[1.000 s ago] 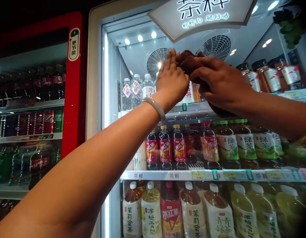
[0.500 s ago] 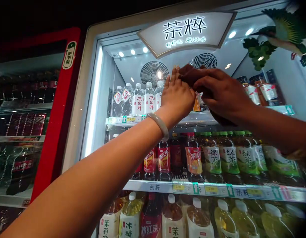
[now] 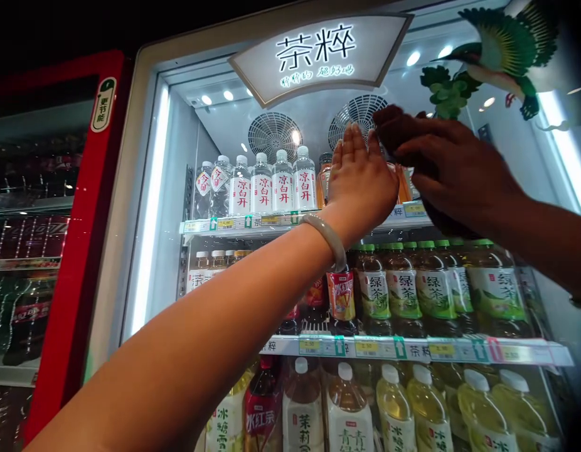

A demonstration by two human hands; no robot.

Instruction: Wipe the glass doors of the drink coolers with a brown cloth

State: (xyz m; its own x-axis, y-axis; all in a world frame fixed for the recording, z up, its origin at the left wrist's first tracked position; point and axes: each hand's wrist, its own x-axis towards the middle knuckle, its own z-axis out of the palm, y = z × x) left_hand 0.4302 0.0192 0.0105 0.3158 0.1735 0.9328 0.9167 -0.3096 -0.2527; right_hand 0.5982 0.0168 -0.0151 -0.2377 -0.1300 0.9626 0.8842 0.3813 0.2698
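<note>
My left hand (image 3: 363, 176), with a pale bangle (image 3: 332, 242) at the wrist, lies flat against the glass door (image 3: 215, 129) of a lit drinks fridge. Its fingers are stretched upward and it holds nothing. Just to its right, my right hand (image 3: 464, 169) is closed on a dark brown cloth (image 3: 394, 130) at the glass. Part of the cloth bunches out beyond the fingertips and part hangs below the hand. Behind the glass, the hands cover some of the bottles on the upper shelf.
Clear water bottles (image 3: 282, 185) stand on the upper shelf, green tea bottles (image 3: 434, 285) on the one below. A fan-shaped lit sign (image 3: 319, 56) and a bird decoration (image 3: 502, 56) are at the top. A red-framed fridge (image 3: 78, 251) stands at the left.
Both hands have moved right across the door, the cloth still in my right hand. The view has shifted right too, so the fridge and its bottles appear further left.
</note>
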